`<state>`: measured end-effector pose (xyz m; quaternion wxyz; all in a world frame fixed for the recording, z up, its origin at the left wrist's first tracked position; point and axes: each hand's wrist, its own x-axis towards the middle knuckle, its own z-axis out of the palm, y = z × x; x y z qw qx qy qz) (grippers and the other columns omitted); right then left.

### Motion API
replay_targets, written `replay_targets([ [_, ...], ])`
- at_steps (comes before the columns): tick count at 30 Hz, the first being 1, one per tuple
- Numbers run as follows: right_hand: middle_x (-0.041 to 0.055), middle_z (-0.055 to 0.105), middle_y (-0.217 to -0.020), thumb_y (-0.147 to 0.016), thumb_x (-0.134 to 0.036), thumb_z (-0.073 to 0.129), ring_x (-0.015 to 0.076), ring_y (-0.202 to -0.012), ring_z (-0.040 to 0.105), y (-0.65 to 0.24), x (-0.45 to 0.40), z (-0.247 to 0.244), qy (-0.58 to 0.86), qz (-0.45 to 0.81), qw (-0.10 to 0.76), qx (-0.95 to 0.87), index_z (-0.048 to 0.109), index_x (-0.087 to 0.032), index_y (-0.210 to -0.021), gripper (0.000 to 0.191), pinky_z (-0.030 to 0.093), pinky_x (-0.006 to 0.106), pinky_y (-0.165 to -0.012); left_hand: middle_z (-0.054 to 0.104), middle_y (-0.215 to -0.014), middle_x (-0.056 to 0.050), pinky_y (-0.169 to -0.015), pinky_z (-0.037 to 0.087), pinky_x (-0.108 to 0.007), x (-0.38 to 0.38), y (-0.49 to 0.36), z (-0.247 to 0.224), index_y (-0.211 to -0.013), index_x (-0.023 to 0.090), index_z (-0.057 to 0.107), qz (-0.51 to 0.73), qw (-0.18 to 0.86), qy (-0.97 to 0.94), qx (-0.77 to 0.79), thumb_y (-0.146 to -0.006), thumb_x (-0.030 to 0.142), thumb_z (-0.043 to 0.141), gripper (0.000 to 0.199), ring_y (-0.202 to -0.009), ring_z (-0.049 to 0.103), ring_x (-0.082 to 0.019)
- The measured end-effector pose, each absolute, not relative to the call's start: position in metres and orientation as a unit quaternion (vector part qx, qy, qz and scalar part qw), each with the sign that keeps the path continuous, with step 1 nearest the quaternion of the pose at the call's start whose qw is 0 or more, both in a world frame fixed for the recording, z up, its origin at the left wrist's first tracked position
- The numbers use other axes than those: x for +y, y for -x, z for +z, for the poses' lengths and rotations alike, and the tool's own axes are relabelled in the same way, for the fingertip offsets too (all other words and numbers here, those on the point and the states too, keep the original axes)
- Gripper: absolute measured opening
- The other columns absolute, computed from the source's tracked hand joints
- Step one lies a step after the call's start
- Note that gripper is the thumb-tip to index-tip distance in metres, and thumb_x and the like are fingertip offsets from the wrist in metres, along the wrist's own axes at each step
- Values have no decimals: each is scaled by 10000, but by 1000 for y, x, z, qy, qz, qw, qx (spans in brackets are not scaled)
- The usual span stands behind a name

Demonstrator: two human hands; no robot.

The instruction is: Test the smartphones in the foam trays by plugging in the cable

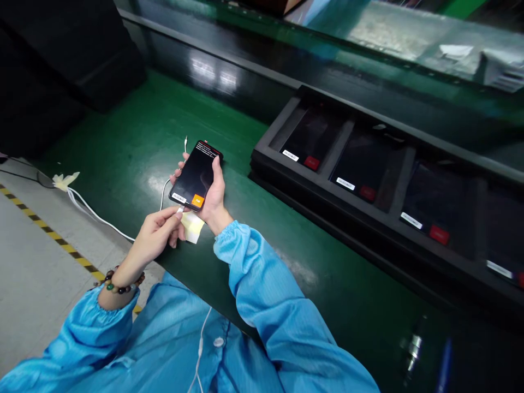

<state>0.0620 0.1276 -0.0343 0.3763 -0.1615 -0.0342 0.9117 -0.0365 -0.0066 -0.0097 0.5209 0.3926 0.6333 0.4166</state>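
Here, phone [195,176] face-up in right hand [214,192].

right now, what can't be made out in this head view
All in head view:
Phone: screen text too small; back turned away.
White plug: partly covered by the left hand.
Rightmost device in the tray: cut off by the right edge.
Blue object: too blurred to identify.

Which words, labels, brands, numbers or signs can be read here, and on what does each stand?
No text reads with certainty.
Held phone, top: white lines, too small.
Orange patch on it: a short white word, too small.
White label at its lower end: too small.
White labels on dark devices in the tray: blurred.
Red patches there: nothing legible.
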Motion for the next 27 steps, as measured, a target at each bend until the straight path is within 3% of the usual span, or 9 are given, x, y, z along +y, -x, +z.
replay_targets([
  [3, 55, 763, -963, -1150, -683, 289, 242, -912, 744, -61, 128, -35, 174, 907, 381, -42, 736, -228, -1195, 640, 696, 522, -968, 670, -615, -7, -478, 421, -228, -6, 36, -10, -991, 164, 709, 413, 524, -394, 632, -987, 608, 746, 446, -448, 507, -120],
  [9, 46, 747, -989, -1144, -679, 335, 218, -866, 731, -58, 126, -37, 191, 904, 379, -51, 749, -246, -1165, 600, 691, 480, -946, 679, -651, -49, -551, 469, -240, -1, 37, -10, -773, 156, 728, 426, 525, -397, 620, -988, 682, 758, 570, -515, 538, -122],
  [14, 5, 717, -920, -1158, -589, 417, 174, -800, 704, -56, 123, -35, 212, 888, 400, -78, 749, -247, -1214, 480, 681, 401, -917, 713, -718, -85, -625, 522, -235, 2, 40, -12, -764, 130, 780, 442, 577, -335, 600, -816, 747, 918, 635, -628, 574, -138],
  [20, -5, 742, -889, -1174, -507, 447, 158, -760, 713, -54, 120, -36, 179, 900, 392, -70, 749, -211, -1197, 424, 686, 340, -848, 699, -720, -73, -623, 523, -213, 4, 40, -10, -776, 123, 817, 449, 605, -295, 588, -731, 648, 1027, 567, -645, 545, -119],
  [22, 0, 775, -939, -1186, -501, 422, 165, -789, 744, -49, 116, -40, 172, 912, 361, -91, 744, -222, -1206, 427, 684, 331, -812, 702, -739, -66, -630, 541, -200, 4, 44, -5, -762, 130, 815, 462, 606, -262, 593, -639, 616, 1085, 570, -675, 553, -120],
  [25, 10, 796, -999, -1174, -487, 509, 188, -917, 777, -46, 108, -49, 177, 912, 322, -181, 751, -221, -1156, 360, 685, 354, -894, 670, -742, -28, -630, 568, -182, -2, 62, 8, -733, 160, 785, 482, 597, -193, 611, -511, 531, 1144, 562, -709, 544, -121],
  [27, 21, 788, -991, -1129, -477, 638, 197, -969, 780, -52, 103, -54, 182, 903, 301, -246, 756, -214, -1084, 291, 677, 373, -967, 643, -735, -11, -641, 584, -174, -7, 80, 18, -718, 175, 751, 485, 582, -160, 632, -578, 438, 1121, 475, -723, 538, -122],
])
